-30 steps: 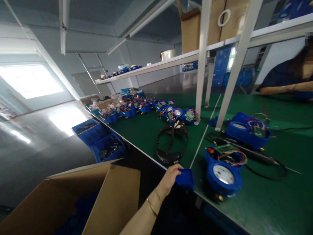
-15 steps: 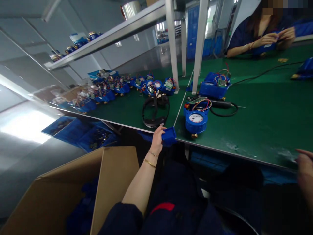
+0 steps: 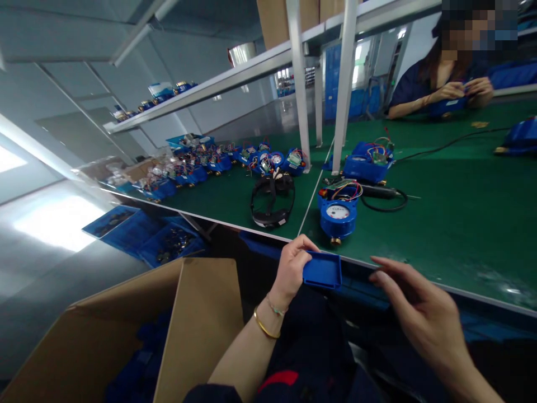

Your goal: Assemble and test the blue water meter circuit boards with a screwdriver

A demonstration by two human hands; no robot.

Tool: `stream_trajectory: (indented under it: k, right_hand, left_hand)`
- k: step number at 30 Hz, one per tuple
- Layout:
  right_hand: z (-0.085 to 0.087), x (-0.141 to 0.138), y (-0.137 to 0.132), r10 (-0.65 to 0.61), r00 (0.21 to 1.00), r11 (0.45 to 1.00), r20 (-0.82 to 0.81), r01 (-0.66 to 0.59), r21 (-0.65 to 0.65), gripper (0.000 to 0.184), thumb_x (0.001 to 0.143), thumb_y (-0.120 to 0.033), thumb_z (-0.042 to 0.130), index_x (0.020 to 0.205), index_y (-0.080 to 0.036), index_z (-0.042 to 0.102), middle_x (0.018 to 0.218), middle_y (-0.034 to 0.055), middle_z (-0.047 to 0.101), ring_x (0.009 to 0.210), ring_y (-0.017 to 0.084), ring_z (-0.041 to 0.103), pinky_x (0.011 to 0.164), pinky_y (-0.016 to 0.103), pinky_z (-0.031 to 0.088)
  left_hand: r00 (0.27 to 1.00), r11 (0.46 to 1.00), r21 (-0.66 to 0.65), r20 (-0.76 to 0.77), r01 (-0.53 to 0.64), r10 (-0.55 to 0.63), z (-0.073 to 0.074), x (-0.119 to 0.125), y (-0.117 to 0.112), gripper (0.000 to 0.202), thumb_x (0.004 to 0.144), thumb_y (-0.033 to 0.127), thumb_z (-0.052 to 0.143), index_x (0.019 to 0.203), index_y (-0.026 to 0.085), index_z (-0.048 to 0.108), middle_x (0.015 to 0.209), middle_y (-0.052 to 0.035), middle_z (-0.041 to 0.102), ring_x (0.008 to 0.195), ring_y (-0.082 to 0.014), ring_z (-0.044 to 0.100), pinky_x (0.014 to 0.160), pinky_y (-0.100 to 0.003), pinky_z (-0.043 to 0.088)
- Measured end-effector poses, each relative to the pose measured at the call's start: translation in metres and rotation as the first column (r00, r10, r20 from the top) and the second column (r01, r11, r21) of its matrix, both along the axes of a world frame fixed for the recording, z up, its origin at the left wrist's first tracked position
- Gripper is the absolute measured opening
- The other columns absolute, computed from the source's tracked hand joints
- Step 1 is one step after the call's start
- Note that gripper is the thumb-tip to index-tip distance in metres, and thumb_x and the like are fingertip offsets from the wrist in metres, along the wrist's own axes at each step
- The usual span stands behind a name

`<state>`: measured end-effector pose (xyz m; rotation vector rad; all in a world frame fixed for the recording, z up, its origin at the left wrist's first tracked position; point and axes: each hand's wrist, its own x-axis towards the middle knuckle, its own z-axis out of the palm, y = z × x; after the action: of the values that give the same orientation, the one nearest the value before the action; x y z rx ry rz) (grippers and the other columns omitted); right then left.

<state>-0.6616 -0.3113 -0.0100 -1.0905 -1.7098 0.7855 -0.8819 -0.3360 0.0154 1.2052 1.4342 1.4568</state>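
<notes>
My left hand (image 3: 293,266) grips a shallow blue plastic cover (image 3: 322,270) by its left end, its hollow side facing me, just off the bench's front edge. To the right of the cover is my right hand (image 3: 419,308), thumb and fingers apart with nothing between them. Behind the cover on the green bench (image 3: 444,218) stands a blue water meter (image 3: 338,219) with a white dial, a brass fitting at its front and loose coloured wires on top. A second blue meter (image 3: 367,162) with exposed wires sits farther back.
A black head strap (image 3: 272,215) lies left of the meter, and a black corded tool (image 3: 380,192) behind it. Many wired meters (image 3: 191,173) line the left bench. An open cardboard box (image 3: 205,313) holds blue parts. Shelf posts (image 3: 344,89) rise mid-bench. A co-worker (image 3: 444,84) sits across.
My left hand has brought the blue cover right and closer to me, turning its hollow side up into view. My right hand has come in from the far right toward the cover.
</notes>
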Motion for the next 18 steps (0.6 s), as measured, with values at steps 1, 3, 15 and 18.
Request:
stream_trajectory:
  k: [1, 3, 15, 18]
  right_hand:
    - [0.003, -0.011, -0.003, 0.077, 0.995, 0.993, -0.067, -0.082, -0.084, 0.039, 0.09, -0.052, 0.058, 0.113, -0.023, 0.069, 0.091, 0.0055, 0.074, 0.081, 0.02, 0.071, 0.079, 0.031, 0.057]
    - [0.005, -0.026, -0.003, 0.182, 0.966, 0.954, -0.183, -0.219, -0.205, 0.043, 0.09, -0.05, 0.059, 0.12, -0.02, 0.064, 0.089, 0.005, 0.073, 0.079, 0.018, 0.071, 0.075, 0.026, 0.057]
    - [0.006, -0.02, 0.038, 0.36, 0.926, 0.931, 0.117, -0.364, 0.013, 0.031, 0.093, -0.034, 0.054, 0.123, -0.023, 0.057, 0.109, 0.008, 0.073, 0.096, 0.019, 0.072, 0.083, 0.024, 0.058]
    - [0.003, -0.019, 0.055, 0.078, 0.997, 0.993, 0.022, -0.08, 0.083, 0.031, 0.089, -0.04, 0.063, 0.114, -0.022, 0.06, 0.099, 0.007, 0.073, 0.085, 0.019, 0.073, 0.075, 0.023, 0.06]
  left_hand:
    - [1.0, 1.0, -0.002, -0.007, 0.021, -0.021, 0.002, 0.003, 0.001, 0.012, 0.067, 0.022, 0.05, 0.069, 0.016, 0.06, 0.066, -0.0003, 0.052, 0.063, -0.014, 0.043, 0.059, -0.026, 0.032]
    - [0.998, 0.999, -0.005, -0.023, 0.053, -0.053, 0.004, 0.007, 0.003, 0.011, 0.068, 0.022, 0.05, 0.069, 0.016, 0.059, 0.065, 0.0001, 0.051, 0.062, -0.0136, 0.043, 0.059, -0.026, 0.032]
    - [0.764, 0.749, -0.427, -0.18, 0.507, -0.62, 0.032, 0.003, 0.018, 0.014, 0.069, 0.019, 0.065, 0.081, 0.019, 0.057, 0.067, 0.0045, 0.048, 0.057, -0.0099, 0.039, 0.054, -0.023, 0.029]
    - [0.913, 0.853, -0.335, 0.067, 0.4, -0.402, 0.03, 0.008, 0.033, 0.021, 0.075, 0.027, 0.065, 0.092, 0.019, 0.057, 0.073, 0.0031, 0.052, 0.061, -0.0105, 0.045, 0.056, -0.021, 0.037]
